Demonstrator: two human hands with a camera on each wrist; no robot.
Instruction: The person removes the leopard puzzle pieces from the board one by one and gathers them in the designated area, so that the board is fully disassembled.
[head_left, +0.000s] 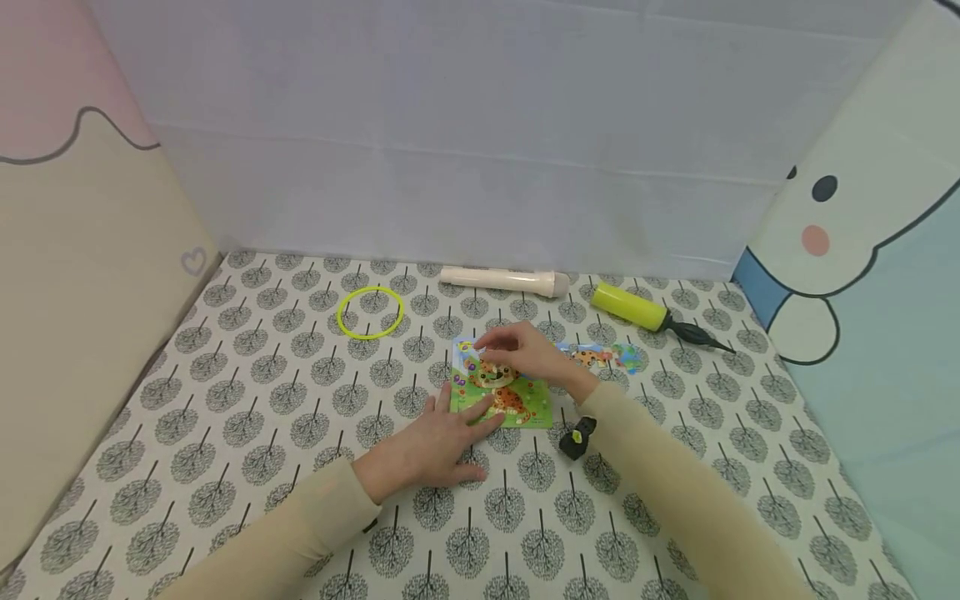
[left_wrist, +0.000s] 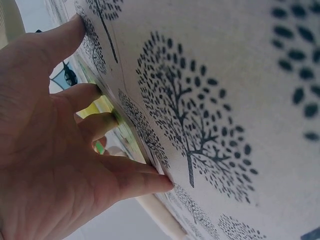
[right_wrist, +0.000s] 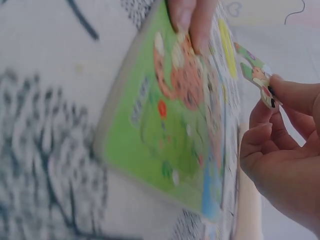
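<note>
A green puzzle board (head_left: 517, 404) with a leopard picture lies on the tree-patterned mat (head_left: 262, 433). My left hand (head_left: 431, 446) lies flat, its straight fingers pressing the board's left edge (right_wrist: 192, 20). My right hand (head_left: 521, 350) hovers over the board's upper part and pinches a small puzzle piece (right_wrist: 257, 80) between thumb and fingertips. In the left wrist view my left hand's fingers (left_wrist: 100, 125) press on the board's edge. The board (right_wrist: 165, 125) fills the right wrist view.
More loose puzzle pieces (head_left: 603, 357) lie right of the board. A small black and yellow object (head_left: 577, 437) sits by my right forearm. A yellow ring (head_left: 370, 312), a cream tube (head_left: 504, 281) and a yellow hand pump (head_left: 645, 312) lie farther back. Padded walls enclose the mat.
</note>
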